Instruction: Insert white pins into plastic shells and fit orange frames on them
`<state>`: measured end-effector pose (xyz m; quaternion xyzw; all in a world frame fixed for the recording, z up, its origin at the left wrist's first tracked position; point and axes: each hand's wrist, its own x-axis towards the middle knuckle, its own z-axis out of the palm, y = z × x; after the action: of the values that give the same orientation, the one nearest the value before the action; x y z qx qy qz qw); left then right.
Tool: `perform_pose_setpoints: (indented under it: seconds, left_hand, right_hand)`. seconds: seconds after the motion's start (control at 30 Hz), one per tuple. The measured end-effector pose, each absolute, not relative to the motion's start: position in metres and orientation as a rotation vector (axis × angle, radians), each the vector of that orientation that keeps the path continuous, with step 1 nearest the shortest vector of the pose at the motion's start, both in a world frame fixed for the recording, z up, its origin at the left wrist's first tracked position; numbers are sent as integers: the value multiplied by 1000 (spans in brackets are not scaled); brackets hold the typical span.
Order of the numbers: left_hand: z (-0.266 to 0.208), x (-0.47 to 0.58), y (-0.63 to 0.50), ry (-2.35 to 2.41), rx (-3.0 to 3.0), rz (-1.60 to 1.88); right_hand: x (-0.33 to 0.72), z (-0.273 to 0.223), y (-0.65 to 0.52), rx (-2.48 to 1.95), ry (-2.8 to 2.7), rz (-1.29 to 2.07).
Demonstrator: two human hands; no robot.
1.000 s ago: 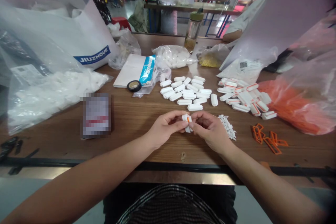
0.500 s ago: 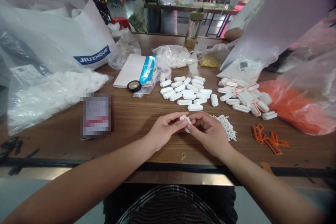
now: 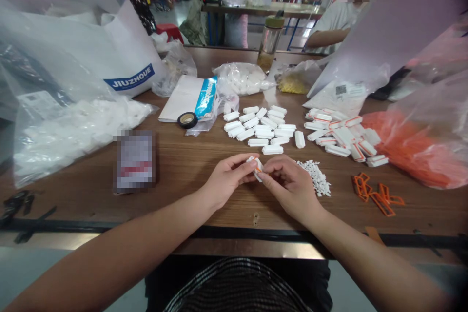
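Observation:
Between my two hands is a small white plastic piece with an orange strip (image 3: 258,167). My left hand (image 3: 231,179) grips its left side between thumb and fingers. On the other side, the thumb and fingers of my right hand (image 3: 290,185) are closed on its lower right end, hiding part of it. Beyond my hands lie several plain white plastic pieces (image 3: 263,131). A heap of tiny white parts (image 3: 316,178) sits just right of my right hand. Farther right are white pieces with orange strips (image 3: 343,135) and loose orange rectangular frames (image 3: 373,194).
A bag of white parts (image 3: 80,124) and a large white bag (image 3: 98,44) stand left. A bag of orange parts (image 3: 413,148) lies right. Black tape (image 3: 187,119) rests on a white packet (image 3: 179,100). A bottle (image 3: 269,44) stands behind; a person (image 3: 332,27) sits across the table.
The held white piece has turned a little and moved slightly left, showing more of its orange strip. My left fingers have shifted on it. The person across has come further into view.

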<state>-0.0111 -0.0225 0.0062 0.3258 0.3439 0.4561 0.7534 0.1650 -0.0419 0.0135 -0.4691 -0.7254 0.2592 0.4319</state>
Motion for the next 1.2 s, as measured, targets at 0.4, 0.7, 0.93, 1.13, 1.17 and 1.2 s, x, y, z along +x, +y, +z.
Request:
perform_pose_setpoints:
  seconds: [0.4,0.7,0.93,1.13,1.17,1.2]
  left_hand:
    - [11,-13,-21,749,642,1015]
    - [12,-13,-22,751,650,1006]
    - [17,-17,-18,737,675,1059]
    - [17,-17,-17,754,673,1061]
    - [16,-17,-17,751,668,1061]
    - [16,-17,-17,748,660,1060]
  right_hand:
    - [166,18,-43,-1180,-1883,541]
    - [165,22,-44,-1200,-1890,585]
    - [163,16,-45,-1121,-1987,624]
    - [164,10,-47,-1192,-1835,612]
    - [164,10,-47,-1193,-1844,593]
    - [164,10,-47,-1191,-1859,565]
